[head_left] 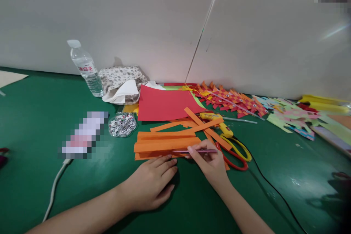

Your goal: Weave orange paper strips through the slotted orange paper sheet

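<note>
My right hand (208,161) is closed round a slim, dark pinkish pencil (204,151), its tip pointing left over the orange paper (167,142). This paper has creases running lengthwise and lies on the green table. My left hand (156,179) rests palm down, with its stretched fingertips on the paper's near edge. Beyond the right hand, loose orange paper strips (210,131) cross over each other. Scissors with red and yellow handles (237,164) lie beside that hand, close to a yellow glue gun (225,130).
Behind the orange paper are a red sheet (167,104) and woven paper fish (233,98). A bag of googly eyes (122,124), a blurred-out phone (85,133) on a white cable, and a water bottle (87,69) stand left. Paper scraps (290,113) lie right; a black cord (270,182) trails frontward.
</note>
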Available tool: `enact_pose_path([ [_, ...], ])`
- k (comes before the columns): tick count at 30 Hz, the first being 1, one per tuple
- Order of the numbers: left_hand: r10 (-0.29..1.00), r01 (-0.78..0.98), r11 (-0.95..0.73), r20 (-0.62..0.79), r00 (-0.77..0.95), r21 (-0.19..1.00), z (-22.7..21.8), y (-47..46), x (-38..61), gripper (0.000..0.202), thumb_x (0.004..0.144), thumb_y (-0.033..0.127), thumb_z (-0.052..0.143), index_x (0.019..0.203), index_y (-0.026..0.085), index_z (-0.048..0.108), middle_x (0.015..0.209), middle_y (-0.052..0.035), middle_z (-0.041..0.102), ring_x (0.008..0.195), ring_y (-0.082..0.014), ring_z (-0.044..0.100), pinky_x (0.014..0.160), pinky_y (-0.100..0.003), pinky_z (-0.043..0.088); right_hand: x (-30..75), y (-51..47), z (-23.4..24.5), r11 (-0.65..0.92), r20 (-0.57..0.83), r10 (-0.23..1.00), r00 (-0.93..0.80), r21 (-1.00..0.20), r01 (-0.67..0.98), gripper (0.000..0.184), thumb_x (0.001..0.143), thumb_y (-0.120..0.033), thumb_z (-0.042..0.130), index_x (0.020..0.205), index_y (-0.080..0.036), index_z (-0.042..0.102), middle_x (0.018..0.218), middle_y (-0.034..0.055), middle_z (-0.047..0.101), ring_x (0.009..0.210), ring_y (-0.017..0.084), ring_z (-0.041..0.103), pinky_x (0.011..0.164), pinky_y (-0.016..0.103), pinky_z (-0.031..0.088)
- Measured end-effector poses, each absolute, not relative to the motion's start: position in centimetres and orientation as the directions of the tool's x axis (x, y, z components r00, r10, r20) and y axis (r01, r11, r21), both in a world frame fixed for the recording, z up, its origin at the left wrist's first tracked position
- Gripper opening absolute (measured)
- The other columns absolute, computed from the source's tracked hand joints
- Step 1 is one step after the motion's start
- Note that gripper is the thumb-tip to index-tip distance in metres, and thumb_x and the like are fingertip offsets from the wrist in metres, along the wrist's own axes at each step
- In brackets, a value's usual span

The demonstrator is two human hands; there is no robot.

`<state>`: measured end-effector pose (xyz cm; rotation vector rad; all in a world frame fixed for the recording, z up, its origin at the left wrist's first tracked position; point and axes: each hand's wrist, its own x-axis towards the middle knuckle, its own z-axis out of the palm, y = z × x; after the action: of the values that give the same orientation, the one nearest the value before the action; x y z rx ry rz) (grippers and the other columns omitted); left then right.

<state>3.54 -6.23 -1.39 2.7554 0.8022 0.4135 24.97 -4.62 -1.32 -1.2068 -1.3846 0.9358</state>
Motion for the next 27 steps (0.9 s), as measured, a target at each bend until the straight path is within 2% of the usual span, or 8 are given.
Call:
enact_pose_path([
  [15, 0.575, 0.497, -0.799, 0.185, 0.797, 0.340, -1.37, -6.24, 3.54, 0.039, 0.090, 0.028, 0.044, 0.127, 0.015, 0.048, 0.135, -0.0099, 0.052, 0.126, -0.0274, 0.046, 0.103, -0.044, 0.043, 24.20, -4.54, -1.26, 0.176, 0.181, 0.984, 0.008, -0.965, 0.193, 0.019, 0.079, -0.033, 0.068, 0.071, -0.022, 0.055, 0.065, 0.0008, 0.064, 0.062, 0.020, 0.069, 0.060, 0.029, 0.055],
  [27, 0.583, 0.502, -0.790, 0.174, 0.794, 0.352, -1.29, -6.30, 3.63, 0.039, 0.089, 0.027, 0.044, 0.127, 0.015, 0.047, 0.135, -0.0108, 0.051, 0.126, -0.0280, 0.046, 0.101, -0.046, 0.044, 24.45, -4.63, -1.27, 0.221, 0.233, 0.972, 0.025, -0.945, 0.242, 0.017, 0.080, -0.027, 0.067, 0.070, -0.022, 0.054, 0.067, -0.0008, 0.059, 0.063, 0.018, 0.066, 0.061, 0.028, 0.052],
])
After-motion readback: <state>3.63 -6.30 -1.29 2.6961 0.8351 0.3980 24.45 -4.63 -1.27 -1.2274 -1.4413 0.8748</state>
